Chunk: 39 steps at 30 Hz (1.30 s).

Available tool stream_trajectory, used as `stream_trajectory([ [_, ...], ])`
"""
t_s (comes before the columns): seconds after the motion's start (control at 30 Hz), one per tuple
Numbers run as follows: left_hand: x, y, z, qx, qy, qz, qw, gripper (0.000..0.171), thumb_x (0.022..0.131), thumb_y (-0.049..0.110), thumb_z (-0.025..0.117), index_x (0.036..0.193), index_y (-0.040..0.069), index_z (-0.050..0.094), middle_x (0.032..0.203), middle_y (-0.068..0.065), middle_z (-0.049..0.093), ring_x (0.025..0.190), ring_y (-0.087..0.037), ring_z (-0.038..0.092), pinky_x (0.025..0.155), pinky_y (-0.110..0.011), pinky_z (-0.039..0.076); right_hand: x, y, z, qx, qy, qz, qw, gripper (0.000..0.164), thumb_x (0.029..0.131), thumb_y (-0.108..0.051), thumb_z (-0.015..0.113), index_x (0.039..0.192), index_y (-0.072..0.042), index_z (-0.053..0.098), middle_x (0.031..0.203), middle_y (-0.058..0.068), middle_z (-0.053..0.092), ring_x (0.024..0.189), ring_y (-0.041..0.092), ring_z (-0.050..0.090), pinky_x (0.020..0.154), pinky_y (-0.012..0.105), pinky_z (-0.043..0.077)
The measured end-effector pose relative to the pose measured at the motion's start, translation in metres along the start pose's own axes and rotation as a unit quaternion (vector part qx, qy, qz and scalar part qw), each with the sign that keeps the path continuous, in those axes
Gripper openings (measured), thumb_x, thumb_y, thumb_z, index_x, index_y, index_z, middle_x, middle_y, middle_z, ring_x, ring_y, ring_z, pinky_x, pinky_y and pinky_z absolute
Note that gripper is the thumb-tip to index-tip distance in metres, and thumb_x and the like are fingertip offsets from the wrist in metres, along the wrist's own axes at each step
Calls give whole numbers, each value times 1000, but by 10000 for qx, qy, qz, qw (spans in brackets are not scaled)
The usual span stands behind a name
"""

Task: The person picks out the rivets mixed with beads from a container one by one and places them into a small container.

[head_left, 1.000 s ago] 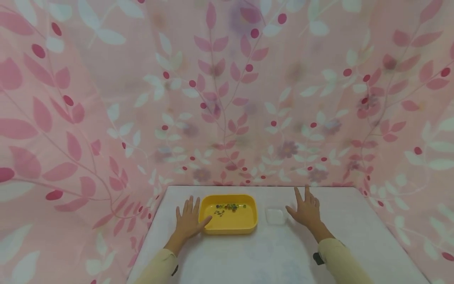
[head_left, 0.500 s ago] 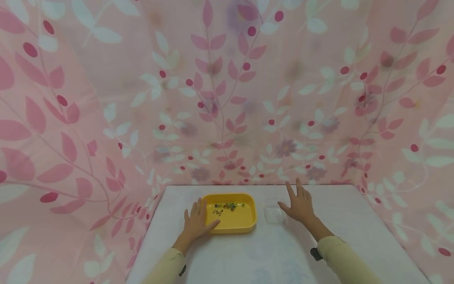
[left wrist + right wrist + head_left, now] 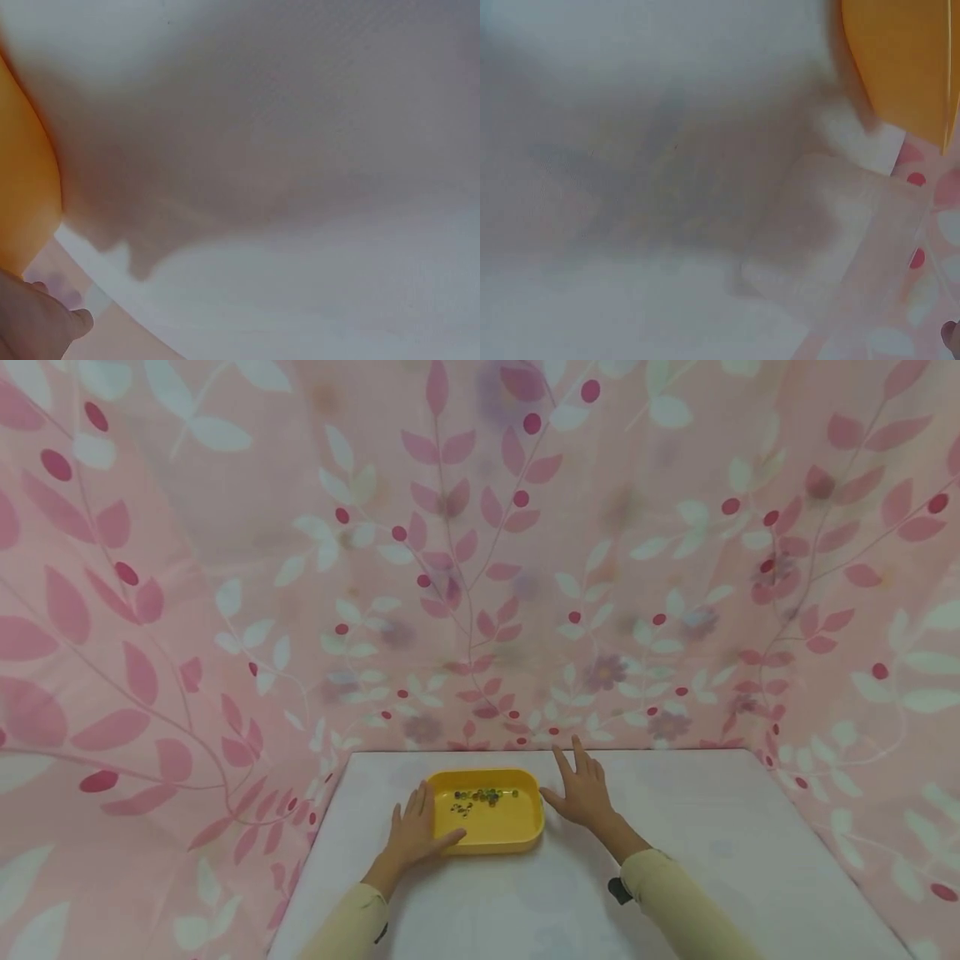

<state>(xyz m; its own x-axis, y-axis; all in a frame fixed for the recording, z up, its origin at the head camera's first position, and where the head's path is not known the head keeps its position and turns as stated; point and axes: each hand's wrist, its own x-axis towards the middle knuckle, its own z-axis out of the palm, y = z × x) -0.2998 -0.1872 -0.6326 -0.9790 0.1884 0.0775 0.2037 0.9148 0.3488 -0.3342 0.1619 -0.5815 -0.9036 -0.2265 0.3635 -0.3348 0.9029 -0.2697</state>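
A yellow tray [image 3: 495, 839] stands toward the back of the table, holding several small shiny marbles [image 3: 487, 795] along its rear and tiny dark bits [image 3: 461, 810] at its left. Along the tray's left side lies my left hand [image 3: 410, 833], fingers extended, thumb over the front left corner; the left wrist view catches the tray's outer wall [image 3: 26, 165] and a finger [image 3: 45, 322]. My right hand [image 3: 587, 797] has spread fingers, its thumb close to the tray's right rim. Below it is a clear plastic box [image 3: 817, 232], which the hand covers in the head view.
A white cloth covers the table [image 3: 720, 827], whose back edge meets a pink leaf-patterned curtain [image 3: 480, 568]. The curtain also rises at both sides. Dark bands show at both wrists, the right one [image 3: 619, 891] more plainly.
My left hand has moved right, from beside the tray onto its left edge. The right hand has moved left, over the clear box and toward the tray.
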Motion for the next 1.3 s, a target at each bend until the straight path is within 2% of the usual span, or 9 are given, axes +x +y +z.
stream_trajectory([
  [0.17, 0, 2, 1, -155, 130, 69, 9998, 119, 79, 81, 54, 158, 1, 13, 165, -19, 13, 150, -37, 23, 116, -68, 13, 5, -17, 14, 27, 34, -208, 9998, 88, 84, -50, 72, 154, -13, 35, 163, 25, 12, 132, 49, 41, 111, 65, 28],
  [0.33, 0, 1, 3, -55, 329, 112, 9994, 113, 80, 80, 54, 158, 6, 18, 165, -18, 16, 148, -39, 27, 115, -69, 12, 8, -29, 29, -17, 1, -341, 9994, 88, 86, -54, 68, 156, -17, 30, 163, 23, 13, 132, 47, 42, 112, 63, 27],
  [0.43, 2, 0, 4, 36, 347, 101, 9993, 111, 81, 82, 50, 159, 9, 17, 166, -16, 14, 149, -39, 25, 116, -68, 11, 8, -35, 36, 43, -5, -366, 9993, 87, 87, -55, 66, 156, -20, 29, 164, 22, 12, 132, 46, 42, 113, 63, 26],
  [0.57, -1, -1, 5, -66, 249, 47, 9997, 108, 80, 80, 53, 158, 11, 21, 165, -18, 15, 148, -42, 24, 114, -70, 9, 5, -44, 43, 196, -226, -372, 9989, 86, 87, -55, 66, 157, -20, 28, 164, 22, 9, 134, 48, 40, 114, 63, 25],
  [0.67, -5, -1, 5, -151, 201, -1, 9997, 106, 80, 78, 56, 158, 13, 24, 165, -18, 16, 147, -45, 24, 114, -71, 8, 4, -50, 46, 275, -308, -378, 9984, 86, 87, -53, 66, 156, -20, 29, 164, 23, 9, 134, 49, 39, 113, 64, 25],
  [0.9, -5, 0, 6, -147, 376, 99, 9991, 101, 82, 76, 55, 158, 17, 25, 165, -18, 17, 146, -48, 23, 113, -71, 8, 6, -58, 46, 243, -22, -545, 9982, 84, 85, -51, 70, 154, -17, 35, 163, 23, 15, 132, 46, 43, 110, 63, 31],
  [1.07, -6, -1, 7, -189, 335, 98, 9992, 99, 82, 77, 54, 158, 19, 26, 165, -18, 15, 145, -52, 22, 113, -71, 7, 5, -60, 47, 251, 20, -591, 9979, 85, 85, -52, 70, 153, -17, 35, 162, 24, 17, 130, 47, 44, 109, 64, 32],
  [1.3, -6, 1, 4, -208, 179, -17, 9996, 98, 82, 77, 54, 158, 21, 26, 166, -16, 11, 145, -53, 22, 115, -70, 6, 8, -62, 52, 307, -214, -512, 9980, 85, 86, -52, 70, 155, -19, 31, 163, 22, 13, 133, 47, 42, 111, 64, 29],
])
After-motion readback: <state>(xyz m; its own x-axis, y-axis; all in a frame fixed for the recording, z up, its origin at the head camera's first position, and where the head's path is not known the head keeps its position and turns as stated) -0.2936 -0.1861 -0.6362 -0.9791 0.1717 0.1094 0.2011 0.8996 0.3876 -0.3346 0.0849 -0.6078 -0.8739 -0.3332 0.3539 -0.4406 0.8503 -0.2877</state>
